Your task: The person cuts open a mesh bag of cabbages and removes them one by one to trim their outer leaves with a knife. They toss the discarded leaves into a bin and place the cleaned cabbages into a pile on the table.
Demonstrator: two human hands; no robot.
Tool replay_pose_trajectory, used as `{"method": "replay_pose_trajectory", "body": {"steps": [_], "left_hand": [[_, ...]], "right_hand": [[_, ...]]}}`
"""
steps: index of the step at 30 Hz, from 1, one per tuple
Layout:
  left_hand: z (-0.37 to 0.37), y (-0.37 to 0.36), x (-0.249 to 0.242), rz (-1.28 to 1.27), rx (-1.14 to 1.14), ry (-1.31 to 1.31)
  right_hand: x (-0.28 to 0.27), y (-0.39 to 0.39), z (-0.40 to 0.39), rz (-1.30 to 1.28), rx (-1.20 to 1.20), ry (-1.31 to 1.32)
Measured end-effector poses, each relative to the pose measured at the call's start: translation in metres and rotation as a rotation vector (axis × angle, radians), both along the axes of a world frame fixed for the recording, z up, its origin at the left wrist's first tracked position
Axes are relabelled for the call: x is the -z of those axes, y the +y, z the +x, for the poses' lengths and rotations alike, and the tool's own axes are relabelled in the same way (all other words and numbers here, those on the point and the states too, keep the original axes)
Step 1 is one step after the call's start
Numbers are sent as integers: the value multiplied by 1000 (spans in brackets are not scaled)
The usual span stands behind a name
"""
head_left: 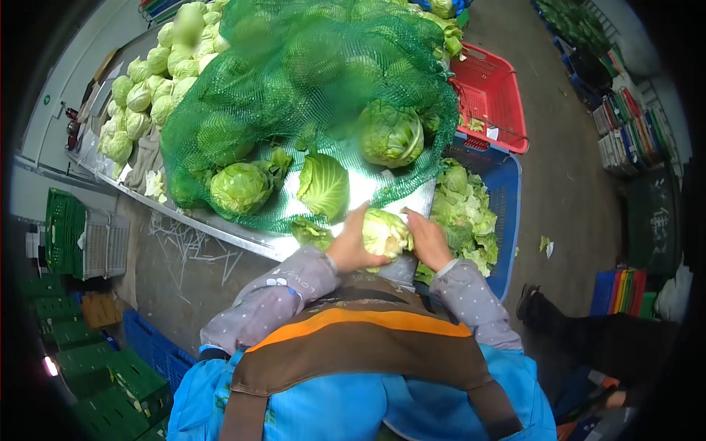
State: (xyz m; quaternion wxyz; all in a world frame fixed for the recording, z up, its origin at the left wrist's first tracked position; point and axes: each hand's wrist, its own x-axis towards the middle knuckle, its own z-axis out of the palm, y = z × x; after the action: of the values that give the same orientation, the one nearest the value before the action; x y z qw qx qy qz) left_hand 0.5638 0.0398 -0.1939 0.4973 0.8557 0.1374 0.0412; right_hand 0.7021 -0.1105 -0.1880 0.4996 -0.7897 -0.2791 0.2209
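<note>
A pale cabbage (385, 234) is held between my two hands at the near edge of the metal table, its stem side partly showing. My left hand (353, 244) wraps its left side, with thumb and fingers around it. My right hand (429, 241) grips the opposite side with bent fingers; the fingertips are partly hidden. Just beyond lie a loose green leaf (323, 185) and a smaller leaf (312, 232). Two more cabbages, one on the left (241, 188) and a larger one (391, 135), rest at the mouth of a green mesh sack (294, 81) full of cabbages.
Pale trimmed cabbages (151, 81) are heaped at the table's far left, near a grey cloth (144, 163). To my right stands a blue crate (510, 213) of leaves, with a red crate (507, 81) behind it. Another person's dark-clothed leg (559, 316) is at the right.
</note>
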Motion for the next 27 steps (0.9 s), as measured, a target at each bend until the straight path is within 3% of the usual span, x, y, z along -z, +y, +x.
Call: {"method": "replay_pose_trajectory", "body": {"steps": [2, 6, 7, 10, 11, 12, 15, 16, 19, 21, 22, 24, 25, 26, 27], "left_hand": [[-2, 5, 0, -137, 1, 14], [-4, 7, 0, -122, 68, -39], [-3, 7, -1, -122, 70, -36], [-1, 6, -2, -104, 97, -73], [-2, 4, -2, -36, 78, -76], [-1, 2, -3, 33, 61, -81], [-7, 2, -14, 96, 173, -85], [-12, 2, -9, 102, 172, -84], [-24, 4, -3, -258, 68, 34], [-27, 4, -2, -127, -32, 36], [-30, 1, -1, 0, -125, 43], [-25, -4, -13, 17, -161, 106], [-18, -4, -20, 39, -187, 162], [-12, -5, -22, 38, -178, 162], [-4, -6, -24, 192, -70, 102]], "right_hand": [[-21, -3, -9, -88, -213, -60], [-32, 3, 8, -202, -264, -25], [-13, 2, 15, -96, -233, -36], [-7, 7, 20, -174, -155, -185], [13, 10, 19, -21, -87, -245], [23, 9, 19, -22, -82, -249], [55, 7, 23, -314, 91, -416], [64, -2, 25, -308, 90, -415], [54, -23, 15, -376, 239, -419], [26, -38, 5, -247, 295, -397], [7, -41, -4, -251, 284, -392], [-24, -37, -27, -114, 174, -16], [-20, -32, -37, -115, 178, -15], [-11, -26, -46, -103, 33, -22], [-7, -24, -50, -92, -113, -30]]}}
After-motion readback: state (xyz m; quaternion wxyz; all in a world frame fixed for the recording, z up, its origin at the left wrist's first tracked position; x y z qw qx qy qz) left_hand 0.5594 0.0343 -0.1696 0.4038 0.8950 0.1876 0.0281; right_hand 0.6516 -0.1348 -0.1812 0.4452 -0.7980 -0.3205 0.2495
